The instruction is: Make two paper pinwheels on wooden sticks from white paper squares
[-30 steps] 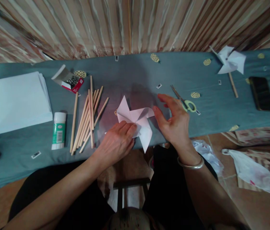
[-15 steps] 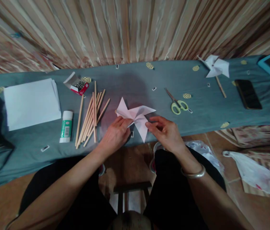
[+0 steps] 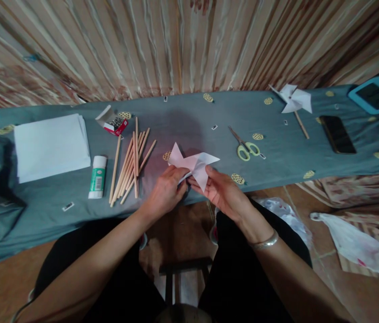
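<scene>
1. We are pinching the paper pinwheel (image 3: pixel 194 163) with both hands: left hand (image 3: pixel 165 194) and right hand (image 3: pixel 221 190) are closing on its lower folds.
2. It is hovering at the table's near edge (image 3: pixel 75 220); wooden sticks (image 3: pixel 130 163) are lying just left, scissors (image 3: pixel 246 146) right.
3. Half a second ago the right hand was only touching it.

Dim, perhaps underexposed; bowed edges

Pinwheel (image 3: pixel 194 165) now in both hands
</scene>
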### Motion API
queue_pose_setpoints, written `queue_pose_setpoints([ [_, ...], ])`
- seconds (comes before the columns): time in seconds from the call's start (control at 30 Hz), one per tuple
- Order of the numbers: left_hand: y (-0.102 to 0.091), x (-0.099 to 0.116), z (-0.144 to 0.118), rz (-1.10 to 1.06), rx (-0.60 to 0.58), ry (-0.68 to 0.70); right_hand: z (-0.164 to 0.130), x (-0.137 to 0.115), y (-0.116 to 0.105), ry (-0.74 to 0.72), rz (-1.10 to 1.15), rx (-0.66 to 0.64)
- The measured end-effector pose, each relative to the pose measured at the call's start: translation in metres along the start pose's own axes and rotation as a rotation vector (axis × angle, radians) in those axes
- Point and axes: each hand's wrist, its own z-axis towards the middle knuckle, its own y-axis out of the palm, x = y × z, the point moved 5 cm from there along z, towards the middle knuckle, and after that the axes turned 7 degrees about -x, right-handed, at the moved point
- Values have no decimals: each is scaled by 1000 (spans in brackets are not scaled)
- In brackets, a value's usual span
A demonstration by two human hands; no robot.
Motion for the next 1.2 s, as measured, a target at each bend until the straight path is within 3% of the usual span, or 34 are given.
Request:
queue_pose_setpoints([
  [0.3, -8, 22, -7, 154, 16, 215, -10, 1, 4, -16, 145, 87],
  [0.6, -24, 54, -13, 351, 23, 347, -13, -4, 8, -27, 177, 54],
  [0.93, -39, 78, -24, 451, 47, 371, -26, -8, 15, -68, 61, 123],
  [1.2, -47, 91, -35, 504, 39, 366, -31, -9, 19, -78, 7, 75],
])
